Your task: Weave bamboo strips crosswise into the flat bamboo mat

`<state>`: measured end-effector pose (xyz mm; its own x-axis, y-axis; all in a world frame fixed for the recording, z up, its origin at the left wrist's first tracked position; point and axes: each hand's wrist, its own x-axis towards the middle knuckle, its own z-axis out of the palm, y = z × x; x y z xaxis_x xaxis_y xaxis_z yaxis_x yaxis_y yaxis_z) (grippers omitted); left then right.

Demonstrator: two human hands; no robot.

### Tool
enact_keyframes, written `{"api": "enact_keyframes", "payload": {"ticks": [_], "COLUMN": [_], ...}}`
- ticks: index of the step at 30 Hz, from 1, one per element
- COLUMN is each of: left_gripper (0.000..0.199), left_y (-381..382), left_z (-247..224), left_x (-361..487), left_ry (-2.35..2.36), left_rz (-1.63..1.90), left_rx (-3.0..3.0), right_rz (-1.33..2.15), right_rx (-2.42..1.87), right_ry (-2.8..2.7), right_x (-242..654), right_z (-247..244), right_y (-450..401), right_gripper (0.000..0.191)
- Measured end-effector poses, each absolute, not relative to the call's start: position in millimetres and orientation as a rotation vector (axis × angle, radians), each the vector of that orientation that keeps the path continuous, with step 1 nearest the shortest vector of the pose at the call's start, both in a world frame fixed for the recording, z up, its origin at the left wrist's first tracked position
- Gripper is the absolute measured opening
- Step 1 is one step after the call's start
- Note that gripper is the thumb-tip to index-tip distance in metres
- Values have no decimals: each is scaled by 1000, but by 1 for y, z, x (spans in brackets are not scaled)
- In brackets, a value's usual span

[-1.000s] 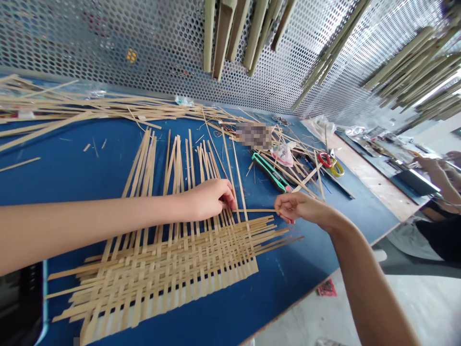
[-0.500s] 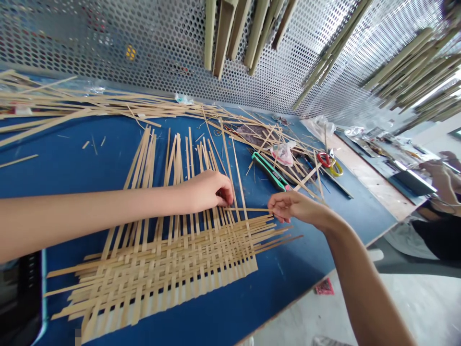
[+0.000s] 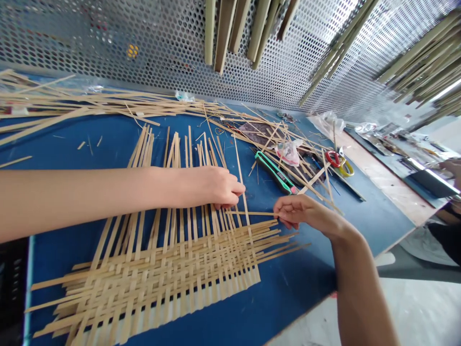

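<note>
A partly woven mat of pale bamboo strips (image 3: 173, 269) lies on the blue table, its long upright strips fanning toward the back. My left hand (image 3: 226, 188) is above the mat's upper right part, fingers closed around the upright strips; exactly what they pinch is hidden. My right hand (image 3: 290, 211) is to the right of the mat, thumb and fingers pinching the end of a thin crosswise strip (image 3: 257, 213). That strip runs left among the uprights, toward my left hand, just above the woven rows.
A green utility knife (image 3: 275, 172), red and yellow scissors (image 3: 340, 162) and loose strips (image 3: 162, 105) lie behind. A dark device (image 3: 14, 283) is at the lower left. Perforated metal panel (image 3: 144, 43) stands at the back. A person's hand (image 3: 452, 168) shows far right.
My left hand has shifted slightly up and right, reaching an upright strip near the mat's right side. My right hand still pinches the crosswise strip. The whole view has shifted a little.
</note>
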<state>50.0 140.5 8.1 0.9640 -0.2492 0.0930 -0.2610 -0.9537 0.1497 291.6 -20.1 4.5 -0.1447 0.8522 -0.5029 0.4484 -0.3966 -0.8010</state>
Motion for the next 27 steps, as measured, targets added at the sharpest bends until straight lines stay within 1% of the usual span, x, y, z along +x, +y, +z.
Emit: {"api": "enact_keyframes", "payload": {"ticks": [5,12,17,19,22,27], "left_gripper": [25,24,23,26,30,24], "left_y": [147,155,152,152,152,148], "left_z": [9,1,4,4,-2,-18], "left_x": [52,54,61,62,62,58], "left_ry": [-534,-514,-505,-456,-251,-21], "left_rz": [165,248,78,9,-11,18], "left_rx": [3022,2914,3013,2994,2838,2742], "right_rz": [1489,1411,1415,1405,1378,1322], "right_rx": [-1707,-1779,-1825,-1838,-1861,-1885], "right_ry": [-1461,-1435,-1420,-1405,-1383,-1391], "right_x": [292,283,278,279,281,282], "right_z": [1,6,6,4,3,4], "right_y": [-28,-33,-35,-35,-36,-38], "right_gripper": [27,23,24,25,26,28]}}
